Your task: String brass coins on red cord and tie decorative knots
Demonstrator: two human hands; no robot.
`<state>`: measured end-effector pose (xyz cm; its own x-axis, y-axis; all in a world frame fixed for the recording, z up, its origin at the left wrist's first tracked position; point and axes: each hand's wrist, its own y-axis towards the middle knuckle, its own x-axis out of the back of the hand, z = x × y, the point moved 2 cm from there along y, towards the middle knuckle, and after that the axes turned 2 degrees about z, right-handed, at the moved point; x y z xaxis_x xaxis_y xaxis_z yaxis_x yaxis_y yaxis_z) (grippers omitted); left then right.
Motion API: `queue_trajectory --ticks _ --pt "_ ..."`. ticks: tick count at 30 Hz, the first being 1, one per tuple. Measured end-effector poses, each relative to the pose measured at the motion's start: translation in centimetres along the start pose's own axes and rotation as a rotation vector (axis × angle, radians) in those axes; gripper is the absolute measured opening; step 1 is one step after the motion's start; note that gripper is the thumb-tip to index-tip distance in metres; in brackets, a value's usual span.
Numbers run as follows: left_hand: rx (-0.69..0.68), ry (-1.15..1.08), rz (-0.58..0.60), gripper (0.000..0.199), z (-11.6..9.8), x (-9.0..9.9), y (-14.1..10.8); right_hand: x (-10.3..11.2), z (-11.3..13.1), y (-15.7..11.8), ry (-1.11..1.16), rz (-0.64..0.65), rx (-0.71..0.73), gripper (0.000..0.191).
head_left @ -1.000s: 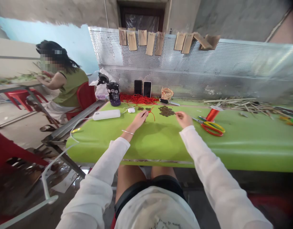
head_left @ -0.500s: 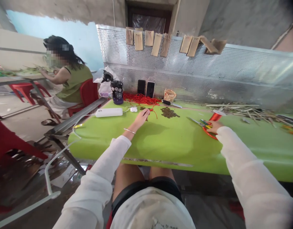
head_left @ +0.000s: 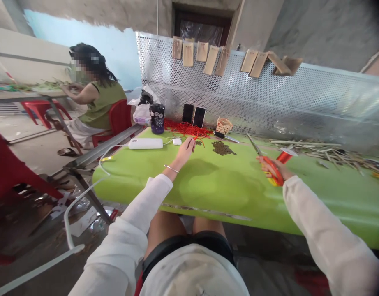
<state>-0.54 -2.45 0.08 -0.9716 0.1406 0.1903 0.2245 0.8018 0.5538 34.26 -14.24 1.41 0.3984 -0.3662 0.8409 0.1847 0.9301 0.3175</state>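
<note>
My left hand (head_left: pixel 186 150) is closed on a red cord (head_left: pixel 198 139), whose loose ends stick out past the fingertips. Under and beside it on the green table lie dark coin-like discs; a larger cluster of discs (head_left: pixel 222 148) is to its right. Farther right, my right hand (head_left: pixel 280 167) grips scissors (head_left: pixel 273 168) with orange handles, raised off the table with the blades pointing up and away to the left. Something yellow (head_left: pixel 271 179) shows below the handles; its kind is unclear. Just behind this hand stands a spool of red thread (head_left: pixel 283 156).
A red cord heap (head_left: pixel 189 129), two phones (head_left: pixel 199 116), a dark tumbler (head_left: pixel 157 119) and a small woven basket (head_left: pixel 224 125) line the back. A white power bank (head_left: pixel 145 143) lies left, plant strips (head_left: pixel 319 150) right. A co-worker (head_left: pixel 100 94) sits at another table.
My right hand has lifted the scissors from the table and turned the blades upward. My left hand keeps its hold on the red cord. The whole view has shifted slightly.
</note>
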Motion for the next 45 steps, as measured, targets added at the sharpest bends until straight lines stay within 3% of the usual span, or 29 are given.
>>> queue_trajectory --ticks 3,4,6,9,12,18,29,45 --pt "-0.005 0.026 -0.035 0.027 -0.2 0.3 0.0 -1.0 5.4 -2.0 0.194 0.181 0.053 0.081" --pt "-0.009 0.036 -0.043 0.027 -0.3 0.4 -0.1 -1.6 7.2 -2.7 0.417 0.341 0.059 0.086" --pt "-0.018 0.056 -0.049 0.025 -0.5 0.4 -0.2 -2.6 10.7 -4.2 0.768 0.582 0.057 0.087" --pt "-0.03 0.098 -0.044 0.024 -0.6 0.4 -0.3 -4.1 14.2 -5.6 0.999 0.724 0.009 0.077" --pt "-0.031 0.147 -0.044 0.024 -0.6 0.4 -0.4 -5.2 15.9 -5.8 1.079 0.694 -0.055 0.07" --pt "-0.041 0.177 0.002 0.024 -0.7 0.1 -0.4 -5.4 17.0 -5.5 1.084 0.621 -0.136 0.065" --pt "-0.11 0.21 0.128 0.024 -1.0 -0.3 -0.8 -6.6 17.2 -4.8 0.97 0.568 -0.163 0.056" --pt "-0.13 0.232 0.174 0.025 -1.5 -0.5 -0.9 -6.6 17.5 -4.8 0.941 0.509 -0.177 0.059"
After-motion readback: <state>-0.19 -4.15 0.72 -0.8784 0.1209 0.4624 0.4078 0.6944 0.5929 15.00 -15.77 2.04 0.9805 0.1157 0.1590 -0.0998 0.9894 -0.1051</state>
